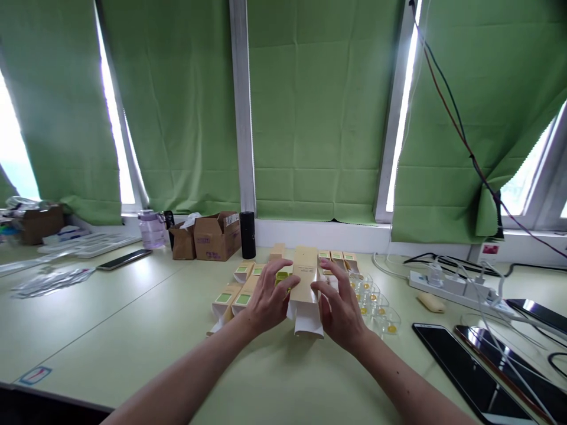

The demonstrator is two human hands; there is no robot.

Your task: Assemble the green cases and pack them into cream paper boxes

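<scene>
Carton (305,284): was held in from table's (146,330) far edge.
Left hand (270,295), right hand (343,307): gripped opposite sides with fingertips.
Handling: looked light, fairly stiff, crushable; best taken along side edges.

I count one left hand (269,297) and one right hand (344,308), with one plain tan carton (305,286) between them. There are four cartons with green labels (224,298) to the left, three to the right, and at least six clear cups (391,328), too overlapped for certainty. Also four dark-screened devices (465,369), one black cylinder (247,236), one lilac jug (152,229) and one power strip (452,288).
</scene>
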